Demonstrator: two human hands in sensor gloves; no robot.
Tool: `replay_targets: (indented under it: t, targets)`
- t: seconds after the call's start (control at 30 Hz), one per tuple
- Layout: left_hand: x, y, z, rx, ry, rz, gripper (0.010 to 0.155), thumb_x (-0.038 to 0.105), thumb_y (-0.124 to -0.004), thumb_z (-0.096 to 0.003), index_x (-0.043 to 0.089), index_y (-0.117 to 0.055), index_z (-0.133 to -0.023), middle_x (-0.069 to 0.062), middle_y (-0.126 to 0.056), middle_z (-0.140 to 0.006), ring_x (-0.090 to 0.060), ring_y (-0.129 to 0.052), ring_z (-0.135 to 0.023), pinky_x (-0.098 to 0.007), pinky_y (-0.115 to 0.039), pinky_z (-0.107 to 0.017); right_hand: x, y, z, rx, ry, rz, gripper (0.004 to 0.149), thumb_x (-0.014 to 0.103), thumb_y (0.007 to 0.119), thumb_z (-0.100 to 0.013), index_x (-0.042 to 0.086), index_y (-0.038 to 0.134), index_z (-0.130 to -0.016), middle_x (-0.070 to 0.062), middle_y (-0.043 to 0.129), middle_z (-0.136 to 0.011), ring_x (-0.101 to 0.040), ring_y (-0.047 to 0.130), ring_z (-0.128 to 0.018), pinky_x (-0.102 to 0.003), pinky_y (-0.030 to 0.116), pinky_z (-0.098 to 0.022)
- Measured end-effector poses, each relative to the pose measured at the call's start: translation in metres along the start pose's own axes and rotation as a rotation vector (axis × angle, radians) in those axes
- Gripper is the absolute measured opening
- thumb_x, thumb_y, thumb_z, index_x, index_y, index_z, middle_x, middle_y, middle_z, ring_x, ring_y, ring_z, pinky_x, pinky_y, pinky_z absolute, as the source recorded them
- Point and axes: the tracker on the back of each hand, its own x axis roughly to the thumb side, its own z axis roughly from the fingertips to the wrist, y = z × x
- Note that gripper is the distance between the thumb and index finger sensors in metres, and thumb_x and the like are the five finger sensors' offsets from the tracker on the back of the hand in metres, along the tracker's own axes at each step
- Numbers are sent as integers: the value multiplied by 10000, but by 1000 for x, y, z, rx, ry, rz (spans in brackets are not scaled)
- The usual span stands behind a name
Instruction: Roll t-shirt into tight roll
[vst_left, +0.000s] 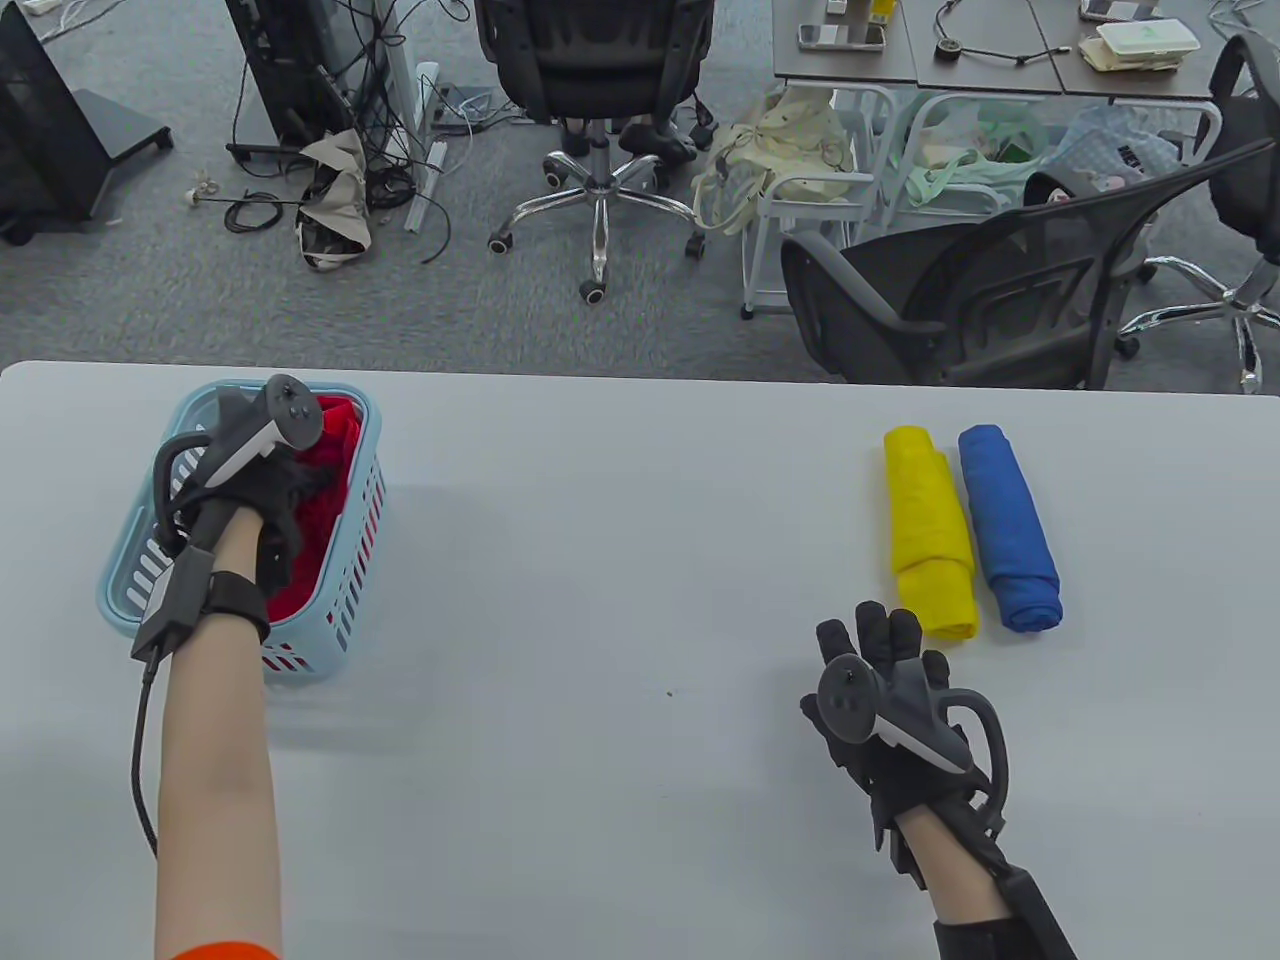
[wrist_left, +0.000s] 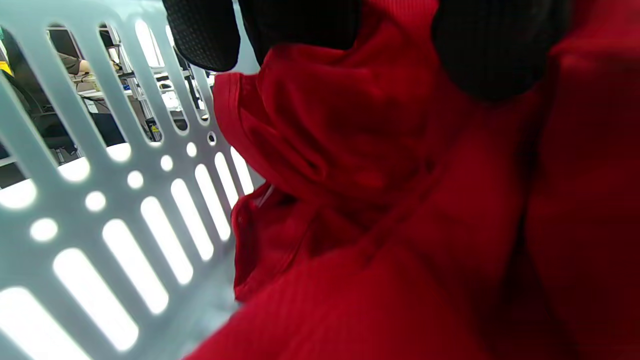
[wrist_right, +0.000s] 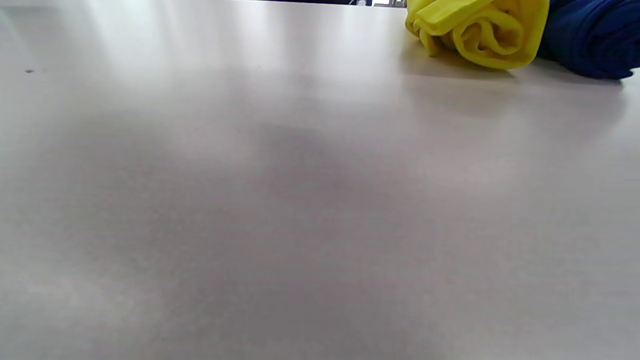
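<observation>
Starting nearest me, my right hand (vst_left: 880, 690) sits low over the worktop (vst_left: 620, 600) at the near right, fingers spread forward and holding nothing — its wrist view shows only bare surface, with the rolled ends beyond. Just past its fingertips lie the yellow roll (vst_left: 932, 530) and the blue roll (vst_left: 1008, 528), side by side and touching, long axes running near to far.

Farther off on the left, my left hand (vst_left: 262, 500) is down inside the pale blue basket (vst_left: 150, 560), its fingers (wrist_left: 495, 45) pressed into the red t-shirt (vst_left: 325, 520) — bunched in the basket with no clear long axis. I cannot tell whether the fingers have closed a grip on the cloth.

So the shirt lies far left, under my left hand and well apart from my right. I judge the left must lift it out toward the centre.
</observation>
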Motion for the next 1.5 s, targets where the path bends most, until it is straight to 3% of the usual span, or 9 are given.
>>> replay_targets:
  t: [0.17, 0.27, 0.43, 0.6, 0.8, 0.9, 1.0, 1.17, 1.5]
  targets:
    - [3, -9, -5, -35, -28, -104, 1151, 705, -702, -412, 196, 86, -1080, -39, -270, -1269, -394, -415, -1173, -592, -544, -825, 0, 1, -1, 2, -5, -13, 744, 541, 471, -656, 214, 71, -1192, -204, -29, -1201, -514, -27, -1089, -676, 211, -741]
    - [7, -11, -7, -41, -39, -87, 1123, 703, -715, -421, 185, -9, -1124, 69, -474, -1233, -284, -543, -1166, -587, -554, -822, 3, 3, -2, 20, -18, -19, 744, 542, 472, -655, 208, 85, -1196, -208, 1, -1211, -520, 1, -1097, -676, 224, -741]
    - [9, -14, -9, -73, -60, -63, 850, 637, -757, -457, 321, -354, -1136, 276, -862, -882, -59, -887, -969, -551, -634, -808, 9, 5, -3, 33, -37, -15, 732, 542, 476, -653, 206, 123, -1199, -208, 53, -1221, -520, 37, -1105, -675, 239, -742]
    - [14, -18, -10, -101, -70, -126, 575, 570, -777, -489, 427, -613, -1021, 278, -961, -650, -12, -994, -784, -509, -695, -798, 9, 6, -3, 34, -41, -27, 730, 541, 476, -653, 204, 129, -1200, -211, 67, -1225, -523, 58, -1110, -673, 253, -743]
    - [15, -20, -10, -101, -77, -158, 404, 502, -778, -496, 408, -791, -888, 225, -964, -642, -76, -980, -802, -535, -701, -788, 9, 7, -3, 38, -44, -33, 728, 540, 477, -652, 203, 139, -1202, -212, 79, -1227, -530, 82, -1112, -672, 263, -744]
    - [15, -20, -9, -89, -76, -160, 405, 487, -708, -480, 355, -773, -857, 86, -780, -980, -263, -793, -1034, -567, -705, -787, 8, 7, -3, 39, -43, -34, 728, 539, 477, -653, 200, 142, -1203, -212, 84, -1227, -531, 89, -1113, -671, 266, -744]
    - [14, -12, -6, -30, -68, -116, 346, 437, -695, -477, 214, -756, -735, 13, -809, -1057, -301, -888, -1005, -477, -828, -742, 8, 7, -3, 39, -44, -38, 728, 539, 477, -653, 198, 144, -1204, -213, 83, -1228, -530, 90, -1114, -671, 267, -744]
    - [8, 8, 5, 151, -55, -55, 306, 350, -787, -449, 163, -757, -690, 65, -977, -835, -53, -1143, -556, -253, -1023, -454, 8, 7, -3, 35, -49, -45, 729, 538, 476, -653, 197, 142, -1203, -215, 81, -1227, -531, 89, -1113, -670, 267, -744]
    - [16, 72, 52, 396, -22, -123, 289, 310, -774, -449, 161, -728, -693, 70, -952, -813, -35, -1115, -405, -233, -1012, -344, 8, 5, -2, 19, -66, -56, 728, 538, 475, -654, 192, 151, -1205, -216, 84, -1227, -534, 89, -1112, -669, 272, -744]
